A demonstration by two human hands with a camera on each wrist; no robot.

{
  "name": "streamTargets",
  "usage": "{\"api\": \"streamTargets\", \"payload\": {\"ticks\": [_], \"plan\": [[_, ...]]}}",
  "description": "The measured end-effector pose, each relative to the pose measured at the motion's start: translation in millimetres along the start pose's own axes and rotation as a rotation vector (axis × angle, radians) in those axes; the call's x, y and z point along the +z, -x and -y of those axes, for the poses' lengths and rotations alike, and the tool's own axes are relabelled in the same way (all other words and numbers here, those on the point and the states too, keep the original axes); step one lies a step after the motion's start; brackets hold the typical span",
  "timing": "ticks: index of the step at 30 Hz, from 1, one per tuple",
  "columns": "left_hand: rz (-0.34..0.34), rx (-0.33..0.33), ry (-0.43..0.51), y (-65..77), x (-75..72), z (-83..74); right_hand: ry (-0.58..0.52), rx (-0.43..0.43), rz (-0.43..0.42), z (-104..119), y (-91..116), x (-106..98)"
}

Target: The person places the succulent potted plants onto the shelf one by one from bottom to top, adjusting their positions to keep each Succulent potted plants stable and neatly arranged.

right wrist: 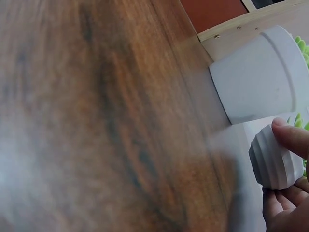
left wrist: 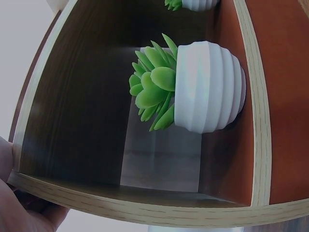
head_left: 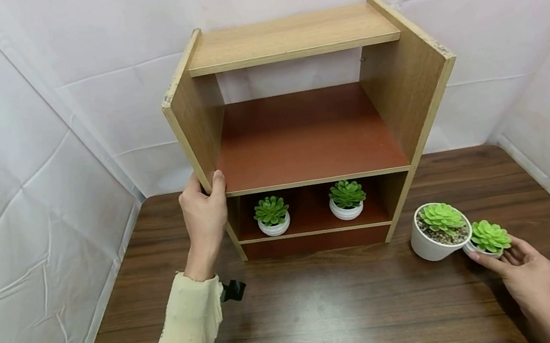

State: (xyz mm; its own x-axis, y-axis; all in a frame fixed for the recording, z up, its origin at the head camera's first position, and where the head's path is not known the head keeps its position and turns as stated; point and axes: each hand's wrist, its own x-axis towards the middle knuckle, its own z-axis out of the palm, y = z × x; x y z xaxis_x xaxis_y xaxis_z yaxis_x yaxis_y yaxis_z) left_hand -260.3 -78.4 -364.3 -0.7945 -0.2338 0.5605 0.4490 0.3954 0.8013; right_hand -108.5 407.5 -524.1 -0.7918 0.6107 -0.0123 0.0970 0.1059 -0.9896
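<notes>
My left hand [head_left: 205, 209] grips the front edge of the left side panel of a wooden shelf unit [head_left: 295, 49], with the thumb on the inner face and the other fingers round the outside. At the right, my right hand [head_left: 531, 276] holds a small potted succulent [head_left: 491, 236], thumb and fingers about its white ribbed pot. Right beside it stands a larger white pot with a green succulent [head_left: 437, 238]. Two more small succulents, a left one [head_left: 272, 216] and a right one [head_left: 347, 199], sit upright in the lower compartment.
The shelf unit stands at the back of a dark wood table [head_left: 326, 311]. Its middle board [head_left: 307, 137] is reddish brown. White cloth [head_left: 34, 187] hangs behind and at both sides. A black strap piece [head_left: 233, 290] sticks out by the left sleeve.
</notes>
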Motion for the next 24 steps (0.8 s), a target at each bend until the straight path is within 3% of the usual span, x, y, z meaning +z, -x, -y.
{"api": "streamTargets", "payload": {"ticks": [8,14,21,24], "plan": [[-0.005,0.006,-0.006,0.3,-0.6,-0.9,0.019,-0.018,-0.042,11,0,0],[0.006,0.006,-0.004,0.2,-0.4,-1.5,0.159,-0.003,-0.053,16,4,-3],[0.013,0.010,0.008,0.2,-0.2,-1.8,0.091,-0.015,-0.057,26,5,-6],[0.014,0.009,0.006,0.5,-0.2,-1.7,0.130,-0.026,-0.048,30,7,-7]]}}
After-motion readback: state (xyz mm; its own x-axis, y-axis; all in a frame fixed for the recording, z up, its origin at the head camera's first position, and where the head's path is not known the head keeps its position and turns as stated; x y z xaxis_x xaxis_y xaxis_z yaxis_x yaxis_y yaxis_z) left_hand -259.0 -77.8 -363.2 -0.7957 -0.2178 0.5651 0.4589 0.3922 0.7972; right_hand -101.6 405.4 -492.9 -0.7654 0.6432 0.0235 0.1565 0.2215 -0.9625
